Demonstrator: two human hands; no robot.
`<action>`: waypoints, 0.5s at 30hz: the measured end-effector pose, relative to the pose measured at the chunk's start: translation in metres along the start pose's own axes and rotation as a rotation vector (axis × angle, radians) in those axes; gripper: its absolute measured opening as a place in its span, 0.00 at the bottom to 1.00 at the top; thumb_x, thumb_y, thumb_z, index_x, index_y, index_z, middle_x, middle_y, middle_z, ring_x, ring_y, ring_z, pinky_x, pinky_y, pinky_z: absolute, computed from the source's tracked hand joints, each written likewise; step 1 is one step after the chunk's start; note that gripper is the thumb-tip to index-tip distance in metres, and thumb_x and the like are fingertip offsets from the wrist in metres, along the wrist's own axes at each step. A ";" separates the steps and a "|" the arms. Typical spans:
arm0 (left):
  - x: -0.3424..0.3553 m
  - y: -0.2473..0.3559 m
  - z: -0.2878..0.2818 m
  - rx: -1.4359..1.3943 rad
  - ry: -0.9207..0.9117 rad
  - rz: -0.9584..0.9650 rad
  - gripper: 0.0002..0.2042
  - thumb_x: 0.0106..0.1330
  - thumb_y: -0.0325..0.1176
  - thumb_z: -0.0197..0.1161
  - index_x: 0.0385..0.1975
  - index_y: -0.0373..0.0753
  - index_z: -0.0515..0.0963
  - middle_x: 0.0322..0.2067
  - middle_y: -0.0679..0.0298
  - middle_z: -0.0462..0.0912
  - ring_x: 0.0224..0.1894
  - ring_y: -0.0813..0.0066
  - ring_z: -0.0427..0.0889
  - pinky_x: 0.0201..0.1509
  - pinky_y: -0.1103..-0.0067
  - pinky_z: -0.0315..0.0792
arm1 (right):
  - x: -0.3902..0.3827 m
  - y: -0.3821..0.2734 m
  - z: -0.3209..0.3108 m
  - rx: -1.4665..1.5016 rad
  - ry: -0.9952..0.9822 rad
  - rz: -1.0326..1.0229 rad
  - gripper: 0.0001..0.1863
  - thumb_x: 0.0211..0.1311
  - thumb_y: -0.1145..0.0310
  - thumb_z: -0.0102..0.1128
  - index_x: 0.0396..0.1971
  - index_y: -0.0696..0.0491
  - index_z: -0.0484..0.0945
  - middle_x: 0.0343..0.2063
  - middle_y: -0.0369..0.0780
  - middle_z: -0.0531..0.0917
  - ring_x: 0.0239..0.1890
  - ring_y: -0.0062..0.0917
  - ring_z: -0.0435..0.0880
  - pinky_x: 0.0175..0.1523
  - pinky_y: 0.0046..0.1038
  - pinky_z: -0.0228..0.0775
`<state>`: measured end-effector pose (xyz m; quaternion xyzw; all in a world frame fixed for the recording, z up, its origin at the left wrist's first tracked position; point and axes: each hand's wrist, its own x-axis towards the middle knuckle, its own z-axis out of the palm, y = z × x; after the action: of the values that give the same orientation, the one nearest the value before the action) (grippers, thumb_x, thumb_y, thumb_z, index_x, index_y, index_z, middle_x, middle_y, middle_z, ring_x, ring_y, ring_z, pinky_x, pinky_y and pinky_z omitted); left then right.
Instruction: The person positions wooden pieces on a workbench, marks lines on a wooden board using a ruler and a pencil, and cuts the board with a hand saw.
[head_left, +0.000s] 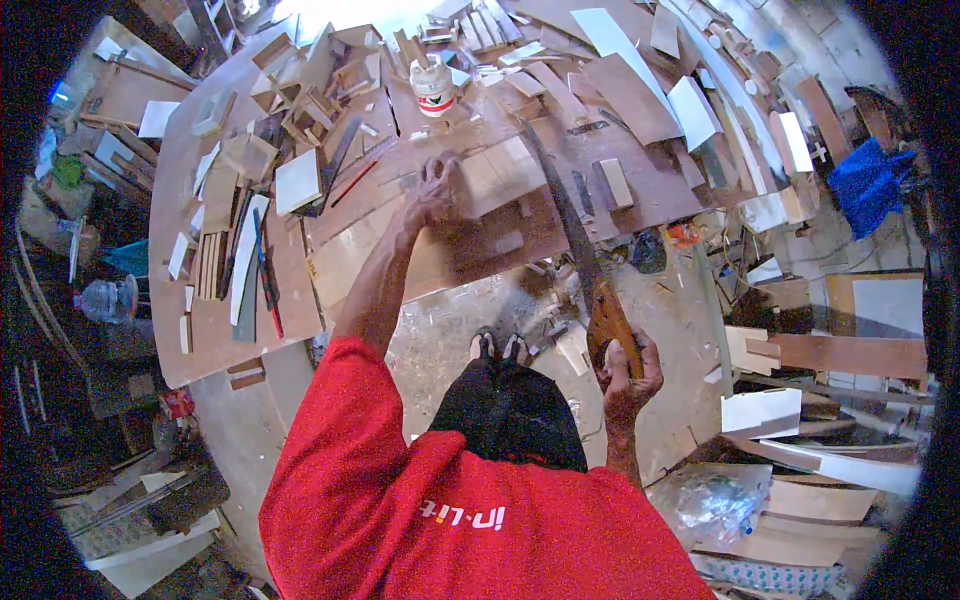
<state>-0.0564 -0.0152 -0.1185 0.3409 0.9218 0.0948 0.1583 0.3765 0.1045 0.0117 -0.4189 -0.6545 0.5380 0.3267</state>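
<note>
My right hand (628, 372) is wrapped round the brown wooden handle of a handsaw (573, 222). Its dark blade points away from me, over the worktable's near edge, close to the right end of a pale wooden board (505, 172). My left hand (433, 190) rests palm down at the board, fingers apart and holding nothing. More of the light wood (375, 248) shows to the left of my forearm.
The brown worktable (490, 240) is strewn with offcuts. A white tub (431, 88) stands beyond my left hand. A small wood block (615, 184) lies right of the blade. Stacked boards (850, 355) and a clear plastic bag (710, 505) lie at the right.
</note>
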 end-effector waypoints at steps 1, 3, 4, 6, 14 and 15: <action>-0.004 0.000 0.002 -0.012 0.031 0.037 0.52 0.47 0.48 0.71 0.73 0.50 0.48 0.69 0.48 0.54 0.74 0.41 0.47 0.68 0.38 0.48 | -0.002 0.000 0.000 0.008 0.010 0.019 0.17 0.59 0.69 0.66 0.45 0.62 0.79 0.40 0.42 0.83 0.41 0.27 0.82 0.44 0.29 0.77; -0.008 -0.001 0.000 -0.018 0.053 0.078 0.52 0.47 0.47 0.71 0.73 0.48 0.48 0.69 0.47 0.54 0.74 0.42 0.47 0.68 0.39 0.48 | -0.006 0.000 -0.003 0.016 0.023 0.049 0.17 0.58 0.69 0.66 0.45 0.62 0.79 0.41 0.43 0.83 0.42 0.29 0.82 0.48 0.30 0.76; -0.009 -0.001 -0.001 -0.016 0.044 0.080 0.52 0.47 0.47 0.71 0.73 0.47 0.47 0.69 0.47 0.54 0.74 0.42 0.47 0.69 0.41 0.49 | -0.009 0.001 -0.005 0.004 0.046 0.061 0.17 0.58 0.69 0.66 0.45 0.62 0.79 0.41 0.43 0.83 0.42 0.29 0.82 0.50 0.31 0.75; -0.008 -0.005 -0.005 -0.022 0.085 0.132 0.54 0.46 0.48 0.72 0.73 0.44 0.46 0.69 0.47 0.54 0.73 0.43 0.48 0.70 0.45 0.51 | -0.016 0.002 -0.018 -0.045 0.069 0.066 0.17 0.57 0.69 0.67 0.45 0.61 0.80 0.42 0.43 0.83 0.43 0.30 0.82 0.51 0.31 0.74; -0.001 -0.012 -0.022 -0.089 0.124 0.002 0.60 0.34 0.65 0.77 0.68 0.40 0.55 0.63 0.48 0.61 0.67 0.39 0.57 0.67 0.51 0.58 | -0.045 0.008 -0.071 -0.187 0.059 0.102 0.17 0.56 0.70 0.69 0.43 0.61 0.80 0.34 0.40 0.84 0.38 0.26 0.82 0.47 0.28 0.75; -0.004 -0.010 -0.023 -0.049 0.173 0.010 0.61 0.34 0.65 0.76 0.68 0.40 0.55 0.63 0.48 0.61 0.66 0.39 0.58 0.66 0.51 0.59 | -0.048 0.007 -0.071 -0.110 0.017 0.106 0.16 0.56 0.70 0.68 0.43 0.61 0.80 0.35 0.40 0.84 0.38 0.25 0.82 0.47 0.28 0.75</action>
<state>-0.0674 -0.0265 -0.0993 0.3323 0.9276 0.1472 0.0860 0.4610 0.0921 0.0204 -0.4748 -0.6573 0.5142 0.2795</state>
